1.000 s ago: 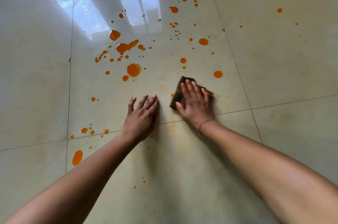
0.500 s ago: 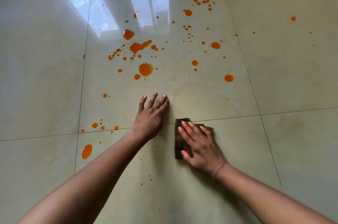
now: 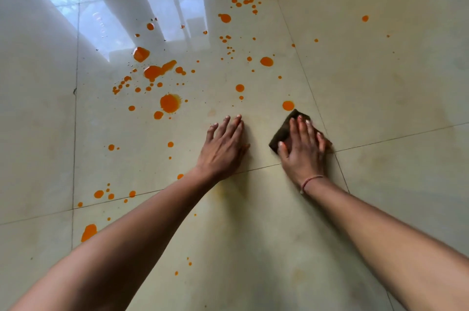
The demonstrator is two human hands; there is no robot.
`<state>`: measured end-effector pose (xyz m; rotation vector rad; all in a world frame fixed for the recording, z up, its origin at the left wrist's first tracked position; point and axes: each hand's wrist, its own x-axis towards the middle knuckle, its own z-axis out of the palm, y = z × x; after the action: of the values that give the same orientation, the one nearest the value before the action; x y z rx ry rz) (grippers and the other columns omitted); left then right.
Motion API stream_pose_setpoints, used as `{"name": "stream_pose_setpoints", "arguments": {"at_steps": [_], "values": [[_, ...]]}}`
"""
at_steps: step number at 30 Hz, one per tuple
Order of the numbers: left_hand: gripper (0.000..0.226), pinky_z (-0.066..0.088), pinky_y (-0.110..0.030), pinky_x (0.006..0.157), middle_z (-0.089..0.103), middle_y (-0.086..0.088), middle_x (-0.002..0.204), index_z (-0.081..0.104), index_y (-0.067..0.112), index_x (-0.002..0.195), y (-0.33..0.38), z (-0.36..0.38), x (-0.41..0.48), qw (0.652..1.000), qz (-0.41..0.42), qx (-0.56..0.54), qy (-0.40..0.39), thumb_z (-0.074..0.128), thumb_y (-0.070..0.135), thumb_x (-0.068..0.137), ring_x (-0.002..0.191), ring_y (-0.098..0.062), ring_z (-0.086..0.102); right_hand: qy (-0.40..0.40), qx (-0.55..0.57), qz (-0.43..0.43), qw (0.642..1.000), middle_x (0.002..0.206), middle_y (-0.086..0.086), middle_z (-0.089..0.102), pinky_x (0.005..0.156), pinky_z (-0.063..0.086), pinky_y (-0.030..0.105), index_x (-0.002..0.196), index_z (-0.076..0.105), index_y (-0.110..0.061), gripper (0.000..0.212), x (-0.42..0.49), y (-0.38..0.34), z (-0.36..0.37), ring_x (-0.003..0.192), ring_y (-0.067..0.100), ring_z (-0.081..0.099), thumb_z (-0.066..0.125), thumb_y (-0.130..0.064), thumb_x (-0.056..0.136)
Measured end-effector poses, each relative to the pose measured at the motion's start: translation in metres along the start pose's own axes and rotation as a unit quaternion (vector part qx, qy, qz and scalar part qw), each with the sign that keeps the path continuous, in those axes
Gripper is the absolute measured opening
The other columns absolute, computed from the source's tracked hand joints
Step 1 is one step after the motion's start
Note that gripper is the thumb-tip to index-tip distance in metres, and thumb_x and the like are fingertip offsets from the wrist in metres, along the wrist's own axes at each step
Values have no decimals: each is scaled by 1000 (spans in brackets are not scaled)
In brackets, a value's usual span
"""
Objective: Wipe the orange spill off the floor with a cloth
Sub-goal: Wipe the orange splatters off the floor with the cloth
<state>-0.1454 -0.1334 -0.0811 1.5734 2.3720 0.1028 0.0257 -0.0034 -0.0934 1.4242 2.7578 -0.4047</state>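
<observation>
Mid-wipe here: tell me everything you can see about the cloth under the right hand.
The cloth is a small dark brown pad, apparently folded, lying flat on the glossy tiled floor. The right hand presses down on it with fingers spread, hiding most of it; only its left edge, its far corner and a sliver by the little finger show. Its far corner points at a round orange drop just beyond, seemingly not quite touching. It lies just beyond a grout line. The left hand rests flat on the floor beside it, apart.

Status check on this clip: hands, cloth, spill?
Right hand flat on dark cloth, pressing it to floor. Left hand braced, empty. Orange spill mostly unwiped; nearest drop just beyond cloth. Nothing obstructing.
</observation>
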Motion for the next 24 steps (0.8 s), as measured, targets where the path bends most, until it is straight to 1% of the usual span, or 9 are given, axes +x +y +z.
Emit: {"name": "stream_pose_setpoints", "arguments": {"at_steps": [4, 5, 7, 10, 13, 15, 17, 20, 24], "values": [[63, 13, -40, 115, 18, -6, 160, 21, 10, 151, 1, 6, 19, 1000, 9, -16, 9, 27, 46, 100, 146, -26, 15, -48, -27, -193, 980, 154, 5, 33, 111, 22, 43, 148, 35, -18, 72, -78, 16, 7, 141, 22, 33, 40, -50, 84], [63, 11, -40, 115, 19, -6, 159, 20, 10, 151, 1, 8, 20, 1000, 7, -23, 8, 28, 46, 100, 146, -26, 14, -41, -20, -197, 979, 154, 5, 33, 110, 21, 42, 147, 35, -18, 72, -71, 33, 2, 140, 22, 34, 40, -51, 83], [64, 6, -39, 117, 18, -5, 160, 18, 10, 152, 3, 14, 18, 999, 3, -33, 10, 27, 46, 100, 146, -25, 12, -16, -4, -79, 997, 154, 7, 33, 111, 18, 41, 147, 35, -16, 74, -19, 45, -7, 141, 23, 31, 32, -52, 83], [62, 7, -38, 116, 23, -5, 158, 22, 9, 151, 1, 20, 18, 999, 6, -24, 25, 26, 45, 100, 145, -26, 17, 21, 23, 40, 999, 154, 11, 32, 111, 16, 45, 147, 35, -14, 79, 67, -2, -8, 143, 26, 26, 24, -54, 80], [63, 10, -39, 115, 29, -8, 156, 29, 8, 149, -1, 19, 19, 999, 14, -15, 25, 25, 43, 97, 144, -28, 24, -1, -1, -124, 992, 152, 7, 37, 110, 21, 44, 145, 38, -15, 69, 28, -36, 13, 141, 23, 32, 36, -48, 84], [66, 7, -39, 117, 25, -9, 157, 26, 7, 150, -3, 17, 17, 999, 29, -22, 19, 25, 45, 95, 145, -28, 20, -29, -5, -214, 976, 153, 3, 34, 110, 24, 44, 147, 36, -18, 70, -10, -1, 8, 140, 19, 32, 42, -46, 83], [73, 3, -38, 118, 21, -9, 158, 21, 6, 151, -5, 18, 17, 998, 44, -27, 23, 28, 48, 92, 146, -28, 15, -13, -10, -187, 982, 154, 2, 32, 108, 24, 44, 147, 33, -19, 72, 7, 38, -2, 140, 20, 32, 39, -47, 81], [73, 4, -39, 117, 22, -10, 158, 24, 4, 150, -6, 19, 17, 998, 50, -29, 29, 29, 44, 89, 146, -29, 17, 6, 21, -15, 1000, 154, 8, 33, 111, 16, 42, 147, 35, -15, 77, 69, 7, -8, 142, 25, 28, 31, -51, 80], [63, 5, -38, 118, 24, -12, 157, 26, 3, 149, -8, 17, 16, 994, 36, -94, 38, 26, 29, 91, 146, -27, 17, -30, -8, -198, 980, 152, 6, 36, 110, 20, 42, 146, 37, -17, 72, -5, -30, 16, 141, 21, 31, 41, -45, 80]]}}
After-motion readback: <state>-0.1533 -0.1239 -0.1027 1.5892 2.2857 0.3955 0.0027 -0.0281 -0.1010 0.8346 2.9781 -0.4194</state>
